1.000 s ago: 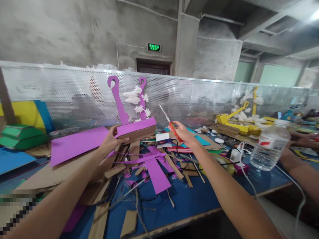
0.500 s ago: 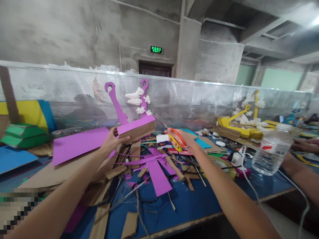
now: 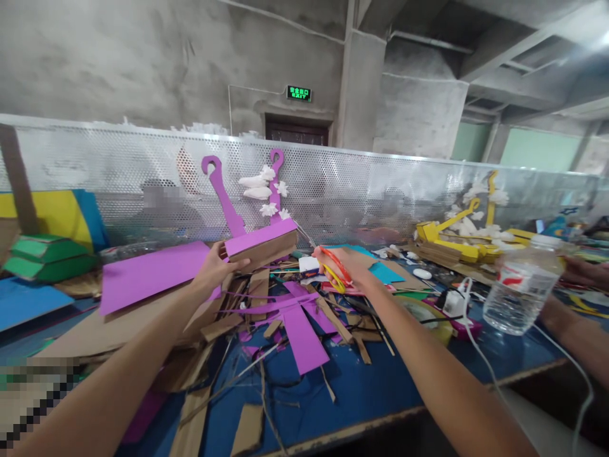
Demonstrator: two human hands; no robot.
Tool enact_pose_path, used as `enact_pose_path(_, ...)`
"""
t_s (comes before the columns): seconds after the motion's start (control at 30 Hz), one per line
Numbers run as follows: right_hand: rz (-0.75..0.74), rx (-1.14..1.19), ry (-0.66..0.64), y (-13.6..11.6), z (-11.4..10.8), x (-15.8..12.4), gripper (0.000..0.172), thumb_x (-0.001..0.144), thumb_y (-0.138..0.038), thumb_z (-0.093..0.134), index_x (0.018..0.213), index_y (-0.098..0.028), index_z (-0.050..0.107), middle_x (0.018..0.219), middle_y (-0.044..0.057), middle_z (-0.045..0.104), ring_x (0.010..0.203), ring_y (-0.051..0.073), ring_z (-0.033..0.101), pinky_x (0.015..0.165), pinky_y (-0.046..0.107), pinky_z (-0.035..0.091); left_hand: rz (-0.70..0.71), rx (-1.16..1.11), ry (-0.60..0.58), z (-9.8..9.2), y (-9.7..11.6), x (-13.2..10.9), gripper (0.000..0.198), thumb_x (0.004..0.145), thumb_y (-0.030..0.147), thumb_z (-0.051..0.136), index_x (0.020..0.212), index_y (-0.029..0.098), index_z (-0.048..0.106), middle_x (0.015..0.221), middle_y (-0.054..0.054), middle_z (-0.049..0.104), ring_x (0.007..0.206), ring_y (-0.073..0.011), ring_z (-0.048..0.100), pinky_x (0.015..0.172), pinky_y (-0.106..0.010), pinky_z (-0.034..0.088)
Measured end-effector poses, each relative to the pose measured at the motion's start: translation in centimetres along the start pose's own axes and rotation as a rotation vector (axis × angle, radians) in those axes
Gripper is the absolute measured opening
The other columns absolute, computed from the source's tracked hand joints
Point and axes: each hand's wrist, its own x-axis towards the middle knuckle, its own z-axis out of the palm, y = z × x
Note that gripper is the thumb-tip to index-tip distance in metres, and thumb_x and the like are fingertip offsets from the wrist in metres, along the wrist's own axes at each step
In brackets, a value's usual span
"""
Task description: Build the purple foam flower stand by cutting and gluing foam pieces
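My left hand grips the near end of a folded purple cardboard piece whose lower side is bare brown. Fingers and thumb are closed on its left end, above the heap of scraps. In my right hand is a pair of scissors with orange and yellow handles. Their narrow metal blades point up and left and reach the right end of the purple piece; whether they touch it I cannot tell. Below lie purple cardboard strips. Behind stand two purple hook-ended pieces, one with white tufts.
A large purple sheet and a green cardboard shape lie left. To the right are a clear plastic bottle, white cables, yellow cardboard pieces and another person's arm. A perforated metal screen runs behind.
The scissor blades have come closer together at the right end of the purple piece, and the handles have drawn closer. My left hand keeps nearly the same place.
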Motion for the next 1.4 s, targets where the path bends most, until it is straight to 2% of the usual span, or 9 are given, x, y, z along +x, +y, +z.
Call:
enact_pose_path(0.17,-0.012,0.013,-0.001,0.9,0.1,0.7,0.061,0.077,-0.078,0.06,0.078,-0.018,0.055,0.064,0.001,0.06,0.042,0.009,0.05,0.037,0.019,0.044,-0.023,0.025,-0.002,0.3,0.8,-0.3,0.078,0.052,0.031,0.092,0.118,0.019,0.053,0.132,-0.014,0.063,0.125,-0.0312,0.058,0.107,-0.05,0.049)
enact_pose_path(0.43,0.023,-0.059,0.043,-0.4,0.6,-0.1,0.059,0.077,-0.076,0.063,0.071,-0.018,0.054,0.047,-0.002,0.051,0.036,0.009,0.047,0.032,0.018,0.038,0.004,0.037,0.0,0.3,0.5,-0.1,0.078,0.054,0.033,0.092,0.12,0.02,0.053,0.132,-0.014,0.062,0.126,-0.0313,0.058,0.109,-0.051,0.047)
enact_pose_path(0.7,0.015,0.0,0.046,0.7,0.5,0.8,0.056,0.076,-0.073,0.066,0.07,-0.019,0.053,0.049,-0.003,0.053,0.034,0.009,0.047,0.03,0.019,0.037,0.001,0.03,0.014,0.4,0.7,-0.3,0.078,0.054,0.031,0.091,0.12,0.02,0.052,0.132,-0.014,0.062,0.126,-0.0314,0.058,0.108,-0.051,0.047)
enact_pose_path(0.9,0.015,0.007,0.061,1.0,0.6,1.1,0.055,0.074,-0.071,0.069,0.067,-0.02,0.051,0.046,-0.004,0.048,0.033,0.009,0.045,0.029,0.02,0.035,0.024,0.006,0.019,0.4,0.4,-0.1,0.077,0.053,0.03,0.091,0.119,0.021,0.053,0.132,-0.013,0.061,0.126,-0.0314,0.058,0.108,-0.052,0.048)
enact_pose_path(1.1,0.012,0.061,0.054,1.8,0.7,1.8,0.051,0.073,-0.068,0.071,0.075,-0.021,0.051,0.049,-0.006,0.047,0.034,0.009,0.043,0.03,0.019,0.035,0.03,-0.002,0.02,0.4,0.3,-0.1,0.075,0.053,0.03,0.091,0.118,0.021,0.054,0.131,-0.012,0.062,0.127,-0.0306,0.058,0.108,-0.05,0.047)
enact_pose_path(1.4,0.014,0.071,0.057,1.9,1.1,1.6,0.059,0.075,-0.079,0.059,0.073,-0.022,0.046,0.049,-0.007,0.043,0.034,0.008,0.038,0.029,0.02,0.03,0.03,0.013,0.003,0.2,0.3,-0.2,0.076,0.056,0.032,0.09,0.121,0.021,0.053,0.135,-0.013,0.06,0.127,-0.0298,0.057,0.109,-0.048,0.047)
